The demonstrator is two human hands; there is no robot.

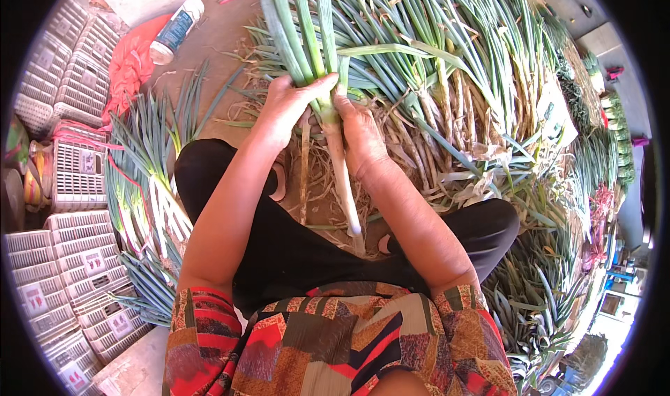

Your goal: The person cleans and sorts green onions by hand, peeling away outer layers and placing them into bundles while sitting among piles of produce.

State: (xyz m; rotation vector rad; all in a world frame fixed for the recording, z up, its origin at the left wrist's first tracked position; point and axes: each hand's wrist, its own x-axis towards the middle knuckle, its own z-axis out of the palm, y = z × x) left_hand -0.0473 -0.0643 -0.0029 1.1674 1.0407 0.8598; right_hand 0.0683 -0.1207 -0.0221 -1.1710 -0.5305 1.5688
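Upright in front of me is a large green onion [338, 160], its green leaves rising past the top edge and its white root end pointing down between my knees. My left hand [289, 106] is wrapped round it where the leaves fork, thumb across the front. Just below, my right hand [361, 134] is closed against the right side of the stalk, with the thumb on it and a leaf [343, 73] sticking up above; the other fingers are hidden behind. A thin brownish stalk [304, 176] hangs beneath my left hand.
A big heap of untrimmed green onions [433, 61] lies ahead and right. Cleaned green onions [164, 197] lie at my left beside stacked white plastic crates [84, 256]. Discarded leaves [537, 291] pile up at my right. A white bottle [176, 29] and red cloth [131, 66] are at far left.
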